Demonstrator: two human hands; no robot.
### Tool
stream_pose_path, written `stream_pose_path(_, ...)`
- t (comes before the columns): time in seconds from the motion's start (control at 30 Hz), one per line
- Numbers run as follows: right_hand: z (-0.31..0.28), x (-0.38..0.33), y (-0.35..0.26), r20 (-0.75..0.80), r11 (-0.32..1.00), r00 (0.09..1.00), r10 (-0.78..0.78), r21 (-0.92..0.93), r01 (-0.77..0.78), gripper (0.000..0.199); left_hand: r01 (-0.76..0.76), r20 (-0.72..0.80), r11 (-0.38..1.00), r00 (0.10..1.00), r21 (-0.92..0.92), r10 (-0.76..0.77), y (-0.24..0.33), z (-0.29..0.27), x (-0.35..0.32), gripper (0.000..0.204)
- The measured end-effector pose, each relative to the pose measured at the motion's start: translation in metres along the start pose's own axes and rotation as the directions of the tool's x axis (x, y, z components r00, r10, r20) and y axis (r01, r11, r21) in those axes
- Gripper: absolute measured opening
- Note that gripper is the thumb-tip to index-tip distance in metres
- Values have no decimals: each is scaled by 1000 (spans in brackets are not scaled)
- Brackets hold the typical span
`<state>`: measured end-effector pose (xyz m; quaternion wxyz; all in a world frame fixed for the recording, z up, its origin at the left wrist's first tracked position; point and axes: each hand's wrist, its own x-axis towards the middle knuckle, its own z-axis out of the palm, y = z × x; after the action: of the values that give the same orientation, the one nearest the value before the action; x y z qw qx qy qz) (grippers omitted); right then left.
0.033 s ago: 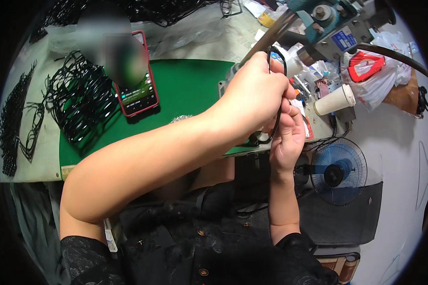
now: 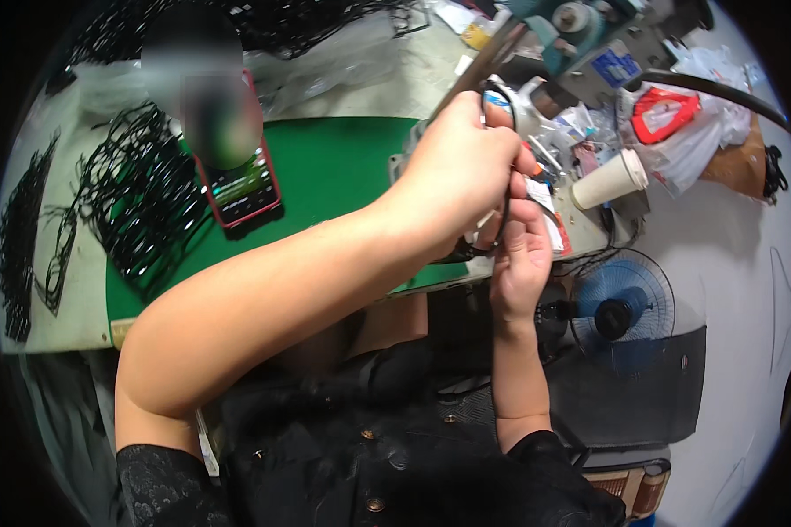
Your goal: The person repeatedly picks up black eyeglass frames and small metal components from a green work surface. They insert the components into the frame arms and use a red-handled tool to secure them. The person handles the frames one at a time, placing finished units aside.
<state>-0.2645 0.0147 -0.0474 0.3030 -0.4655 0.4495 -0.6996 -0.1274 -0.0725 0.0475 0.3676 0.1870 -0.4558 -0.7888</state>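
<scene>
My left hand (image 2: 470, 145) reaches across to the right, its fingers closed on a thin black looped piece (image 2: 486, 90). Part of that piece curves above the knuckles and part runs down between the two hands. Close below, my right hand (image 2: 520, 268) is upright with its fingers bent in against the lower part of the same piece. The fingertips and the piece's full shape are partly hidden. Beside the hands stands a teal and grey bench machine (image 2: 580, 39) with a slanted metal column. A green mat (image 2: 334, 167) lies under my left forearm.
Tangled glossy black looped pieces (image 2: 141, 202) lie on the left, with a red-cased phone (image 2: 253, 206) beside them. A white paper cup (image 2: 611, 180) leans at the right among small clutter. A plastic bag (image 2: 721, 114) is beyond it. A blue fan (image 2: 620, 307) stands below the table edge.
The view has shifted slightly, so the machine and table things sit a little differently. Both hands keep nearly the same pose on the black piece.
</scene>
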Motion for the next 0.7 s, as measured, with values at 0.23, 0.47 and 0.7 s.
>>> stream_pose_path(0.23, -20, -4, 1, 24, 994, 998, 57, -99, -55, 17, -26, -20, 998, 999, -60, 24, -5, 17, 10, 18)
stream_pose_path(0.47, -19, -10, -3, -5, 991, 997, 77, -112, -77, 21, -42, -25, 996, 999, -85, 40, -10, 21, 17, 7)
stream_pose_path(0.7, -24, -4, -9, -22, 991, 1000, 17, -134, -20, 17, -15, -24, 998, 1000, -67, 14, -17, 25, 19, 12)
